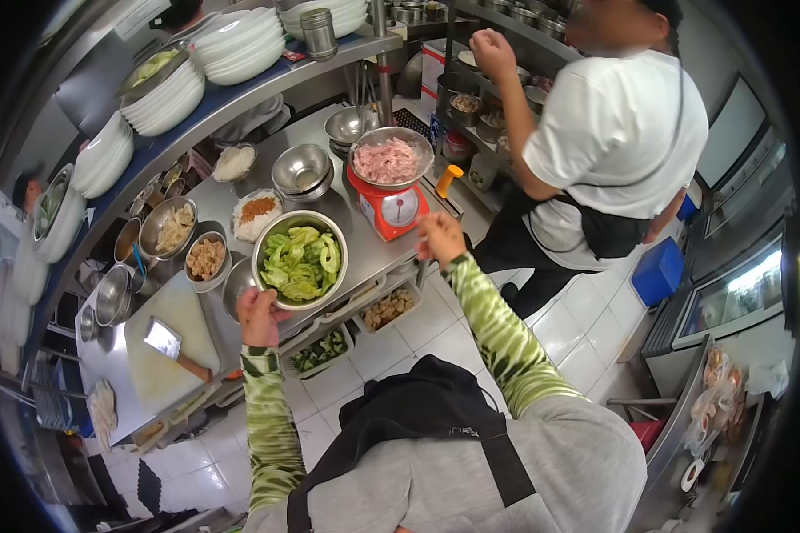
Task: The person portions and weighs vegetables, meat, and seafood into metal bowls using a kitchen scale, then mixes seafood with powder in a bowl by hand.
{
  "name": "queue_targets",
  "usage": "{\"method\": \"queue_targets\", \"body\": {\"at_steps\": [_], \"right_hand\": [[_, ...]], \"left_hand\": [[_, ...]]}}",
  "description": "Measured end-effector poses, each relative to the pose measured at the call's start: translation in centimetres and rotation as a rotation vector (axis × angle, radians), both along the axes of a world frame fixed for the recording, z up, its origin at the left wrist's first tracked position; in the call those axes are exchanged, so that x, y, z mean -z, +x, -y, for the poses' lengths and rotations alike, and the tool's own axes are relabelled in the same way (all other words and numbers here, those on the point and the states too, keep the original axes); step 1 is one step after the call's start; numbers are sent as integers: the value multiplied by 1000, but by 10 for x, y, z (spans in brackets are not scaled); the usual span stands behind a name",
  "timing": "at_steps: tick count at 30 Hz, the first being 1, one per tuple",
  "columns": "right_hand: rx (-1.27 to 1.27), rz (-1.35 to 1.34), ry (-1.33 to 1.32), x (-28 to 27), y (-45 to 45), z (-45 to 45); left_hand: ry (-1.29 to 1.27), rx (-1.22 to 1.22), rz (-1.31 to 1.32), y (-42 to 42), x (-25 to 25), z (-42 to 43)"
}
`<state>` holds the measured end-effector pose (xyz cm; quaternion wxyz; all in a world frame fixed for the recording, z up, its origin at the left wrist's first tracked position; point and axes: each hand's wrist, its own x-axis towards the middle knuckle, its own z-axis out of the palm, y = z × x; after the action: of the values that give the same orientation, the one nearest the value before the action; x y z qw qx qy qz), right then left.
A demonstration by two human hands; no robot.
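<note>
left hand: grip clamped on greens bowl | right hand: outstretched near red scale, fingers curled, grip unclear

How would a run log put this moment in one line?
left hand: holding metal bowl of greens | right hand: near red scale | on scale: bowl of raw meat

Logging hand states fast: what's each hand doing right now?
Left hand: closed on the rim of the greens bowl.
Right hand: fingers curled, near the red scale; anything held can't be told.

Red scale, green leaves, orange-handled tool, green-patterned sleeves
</note>
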<state>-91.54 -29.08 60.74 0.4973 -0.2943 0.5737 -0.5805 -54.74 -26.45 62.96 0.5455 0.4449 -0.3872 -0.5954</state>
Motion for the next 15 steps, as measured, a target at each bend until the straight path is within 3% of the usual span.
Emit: {"method": "queue_targets", "body": {"at_steps": [7, 9, 15], "right_hand": [[-289, 26, 141, 47, 35, -53], [-318, 8, 153, 47, 39, -59], [-295, 33, 121, 56, 28, -71]], "left_hand": [[202, -92, -106, -32, 71, 11], [231, -106, -75, -37, 98, 22], [284, -62, -63, -36, 117, 25]]}}
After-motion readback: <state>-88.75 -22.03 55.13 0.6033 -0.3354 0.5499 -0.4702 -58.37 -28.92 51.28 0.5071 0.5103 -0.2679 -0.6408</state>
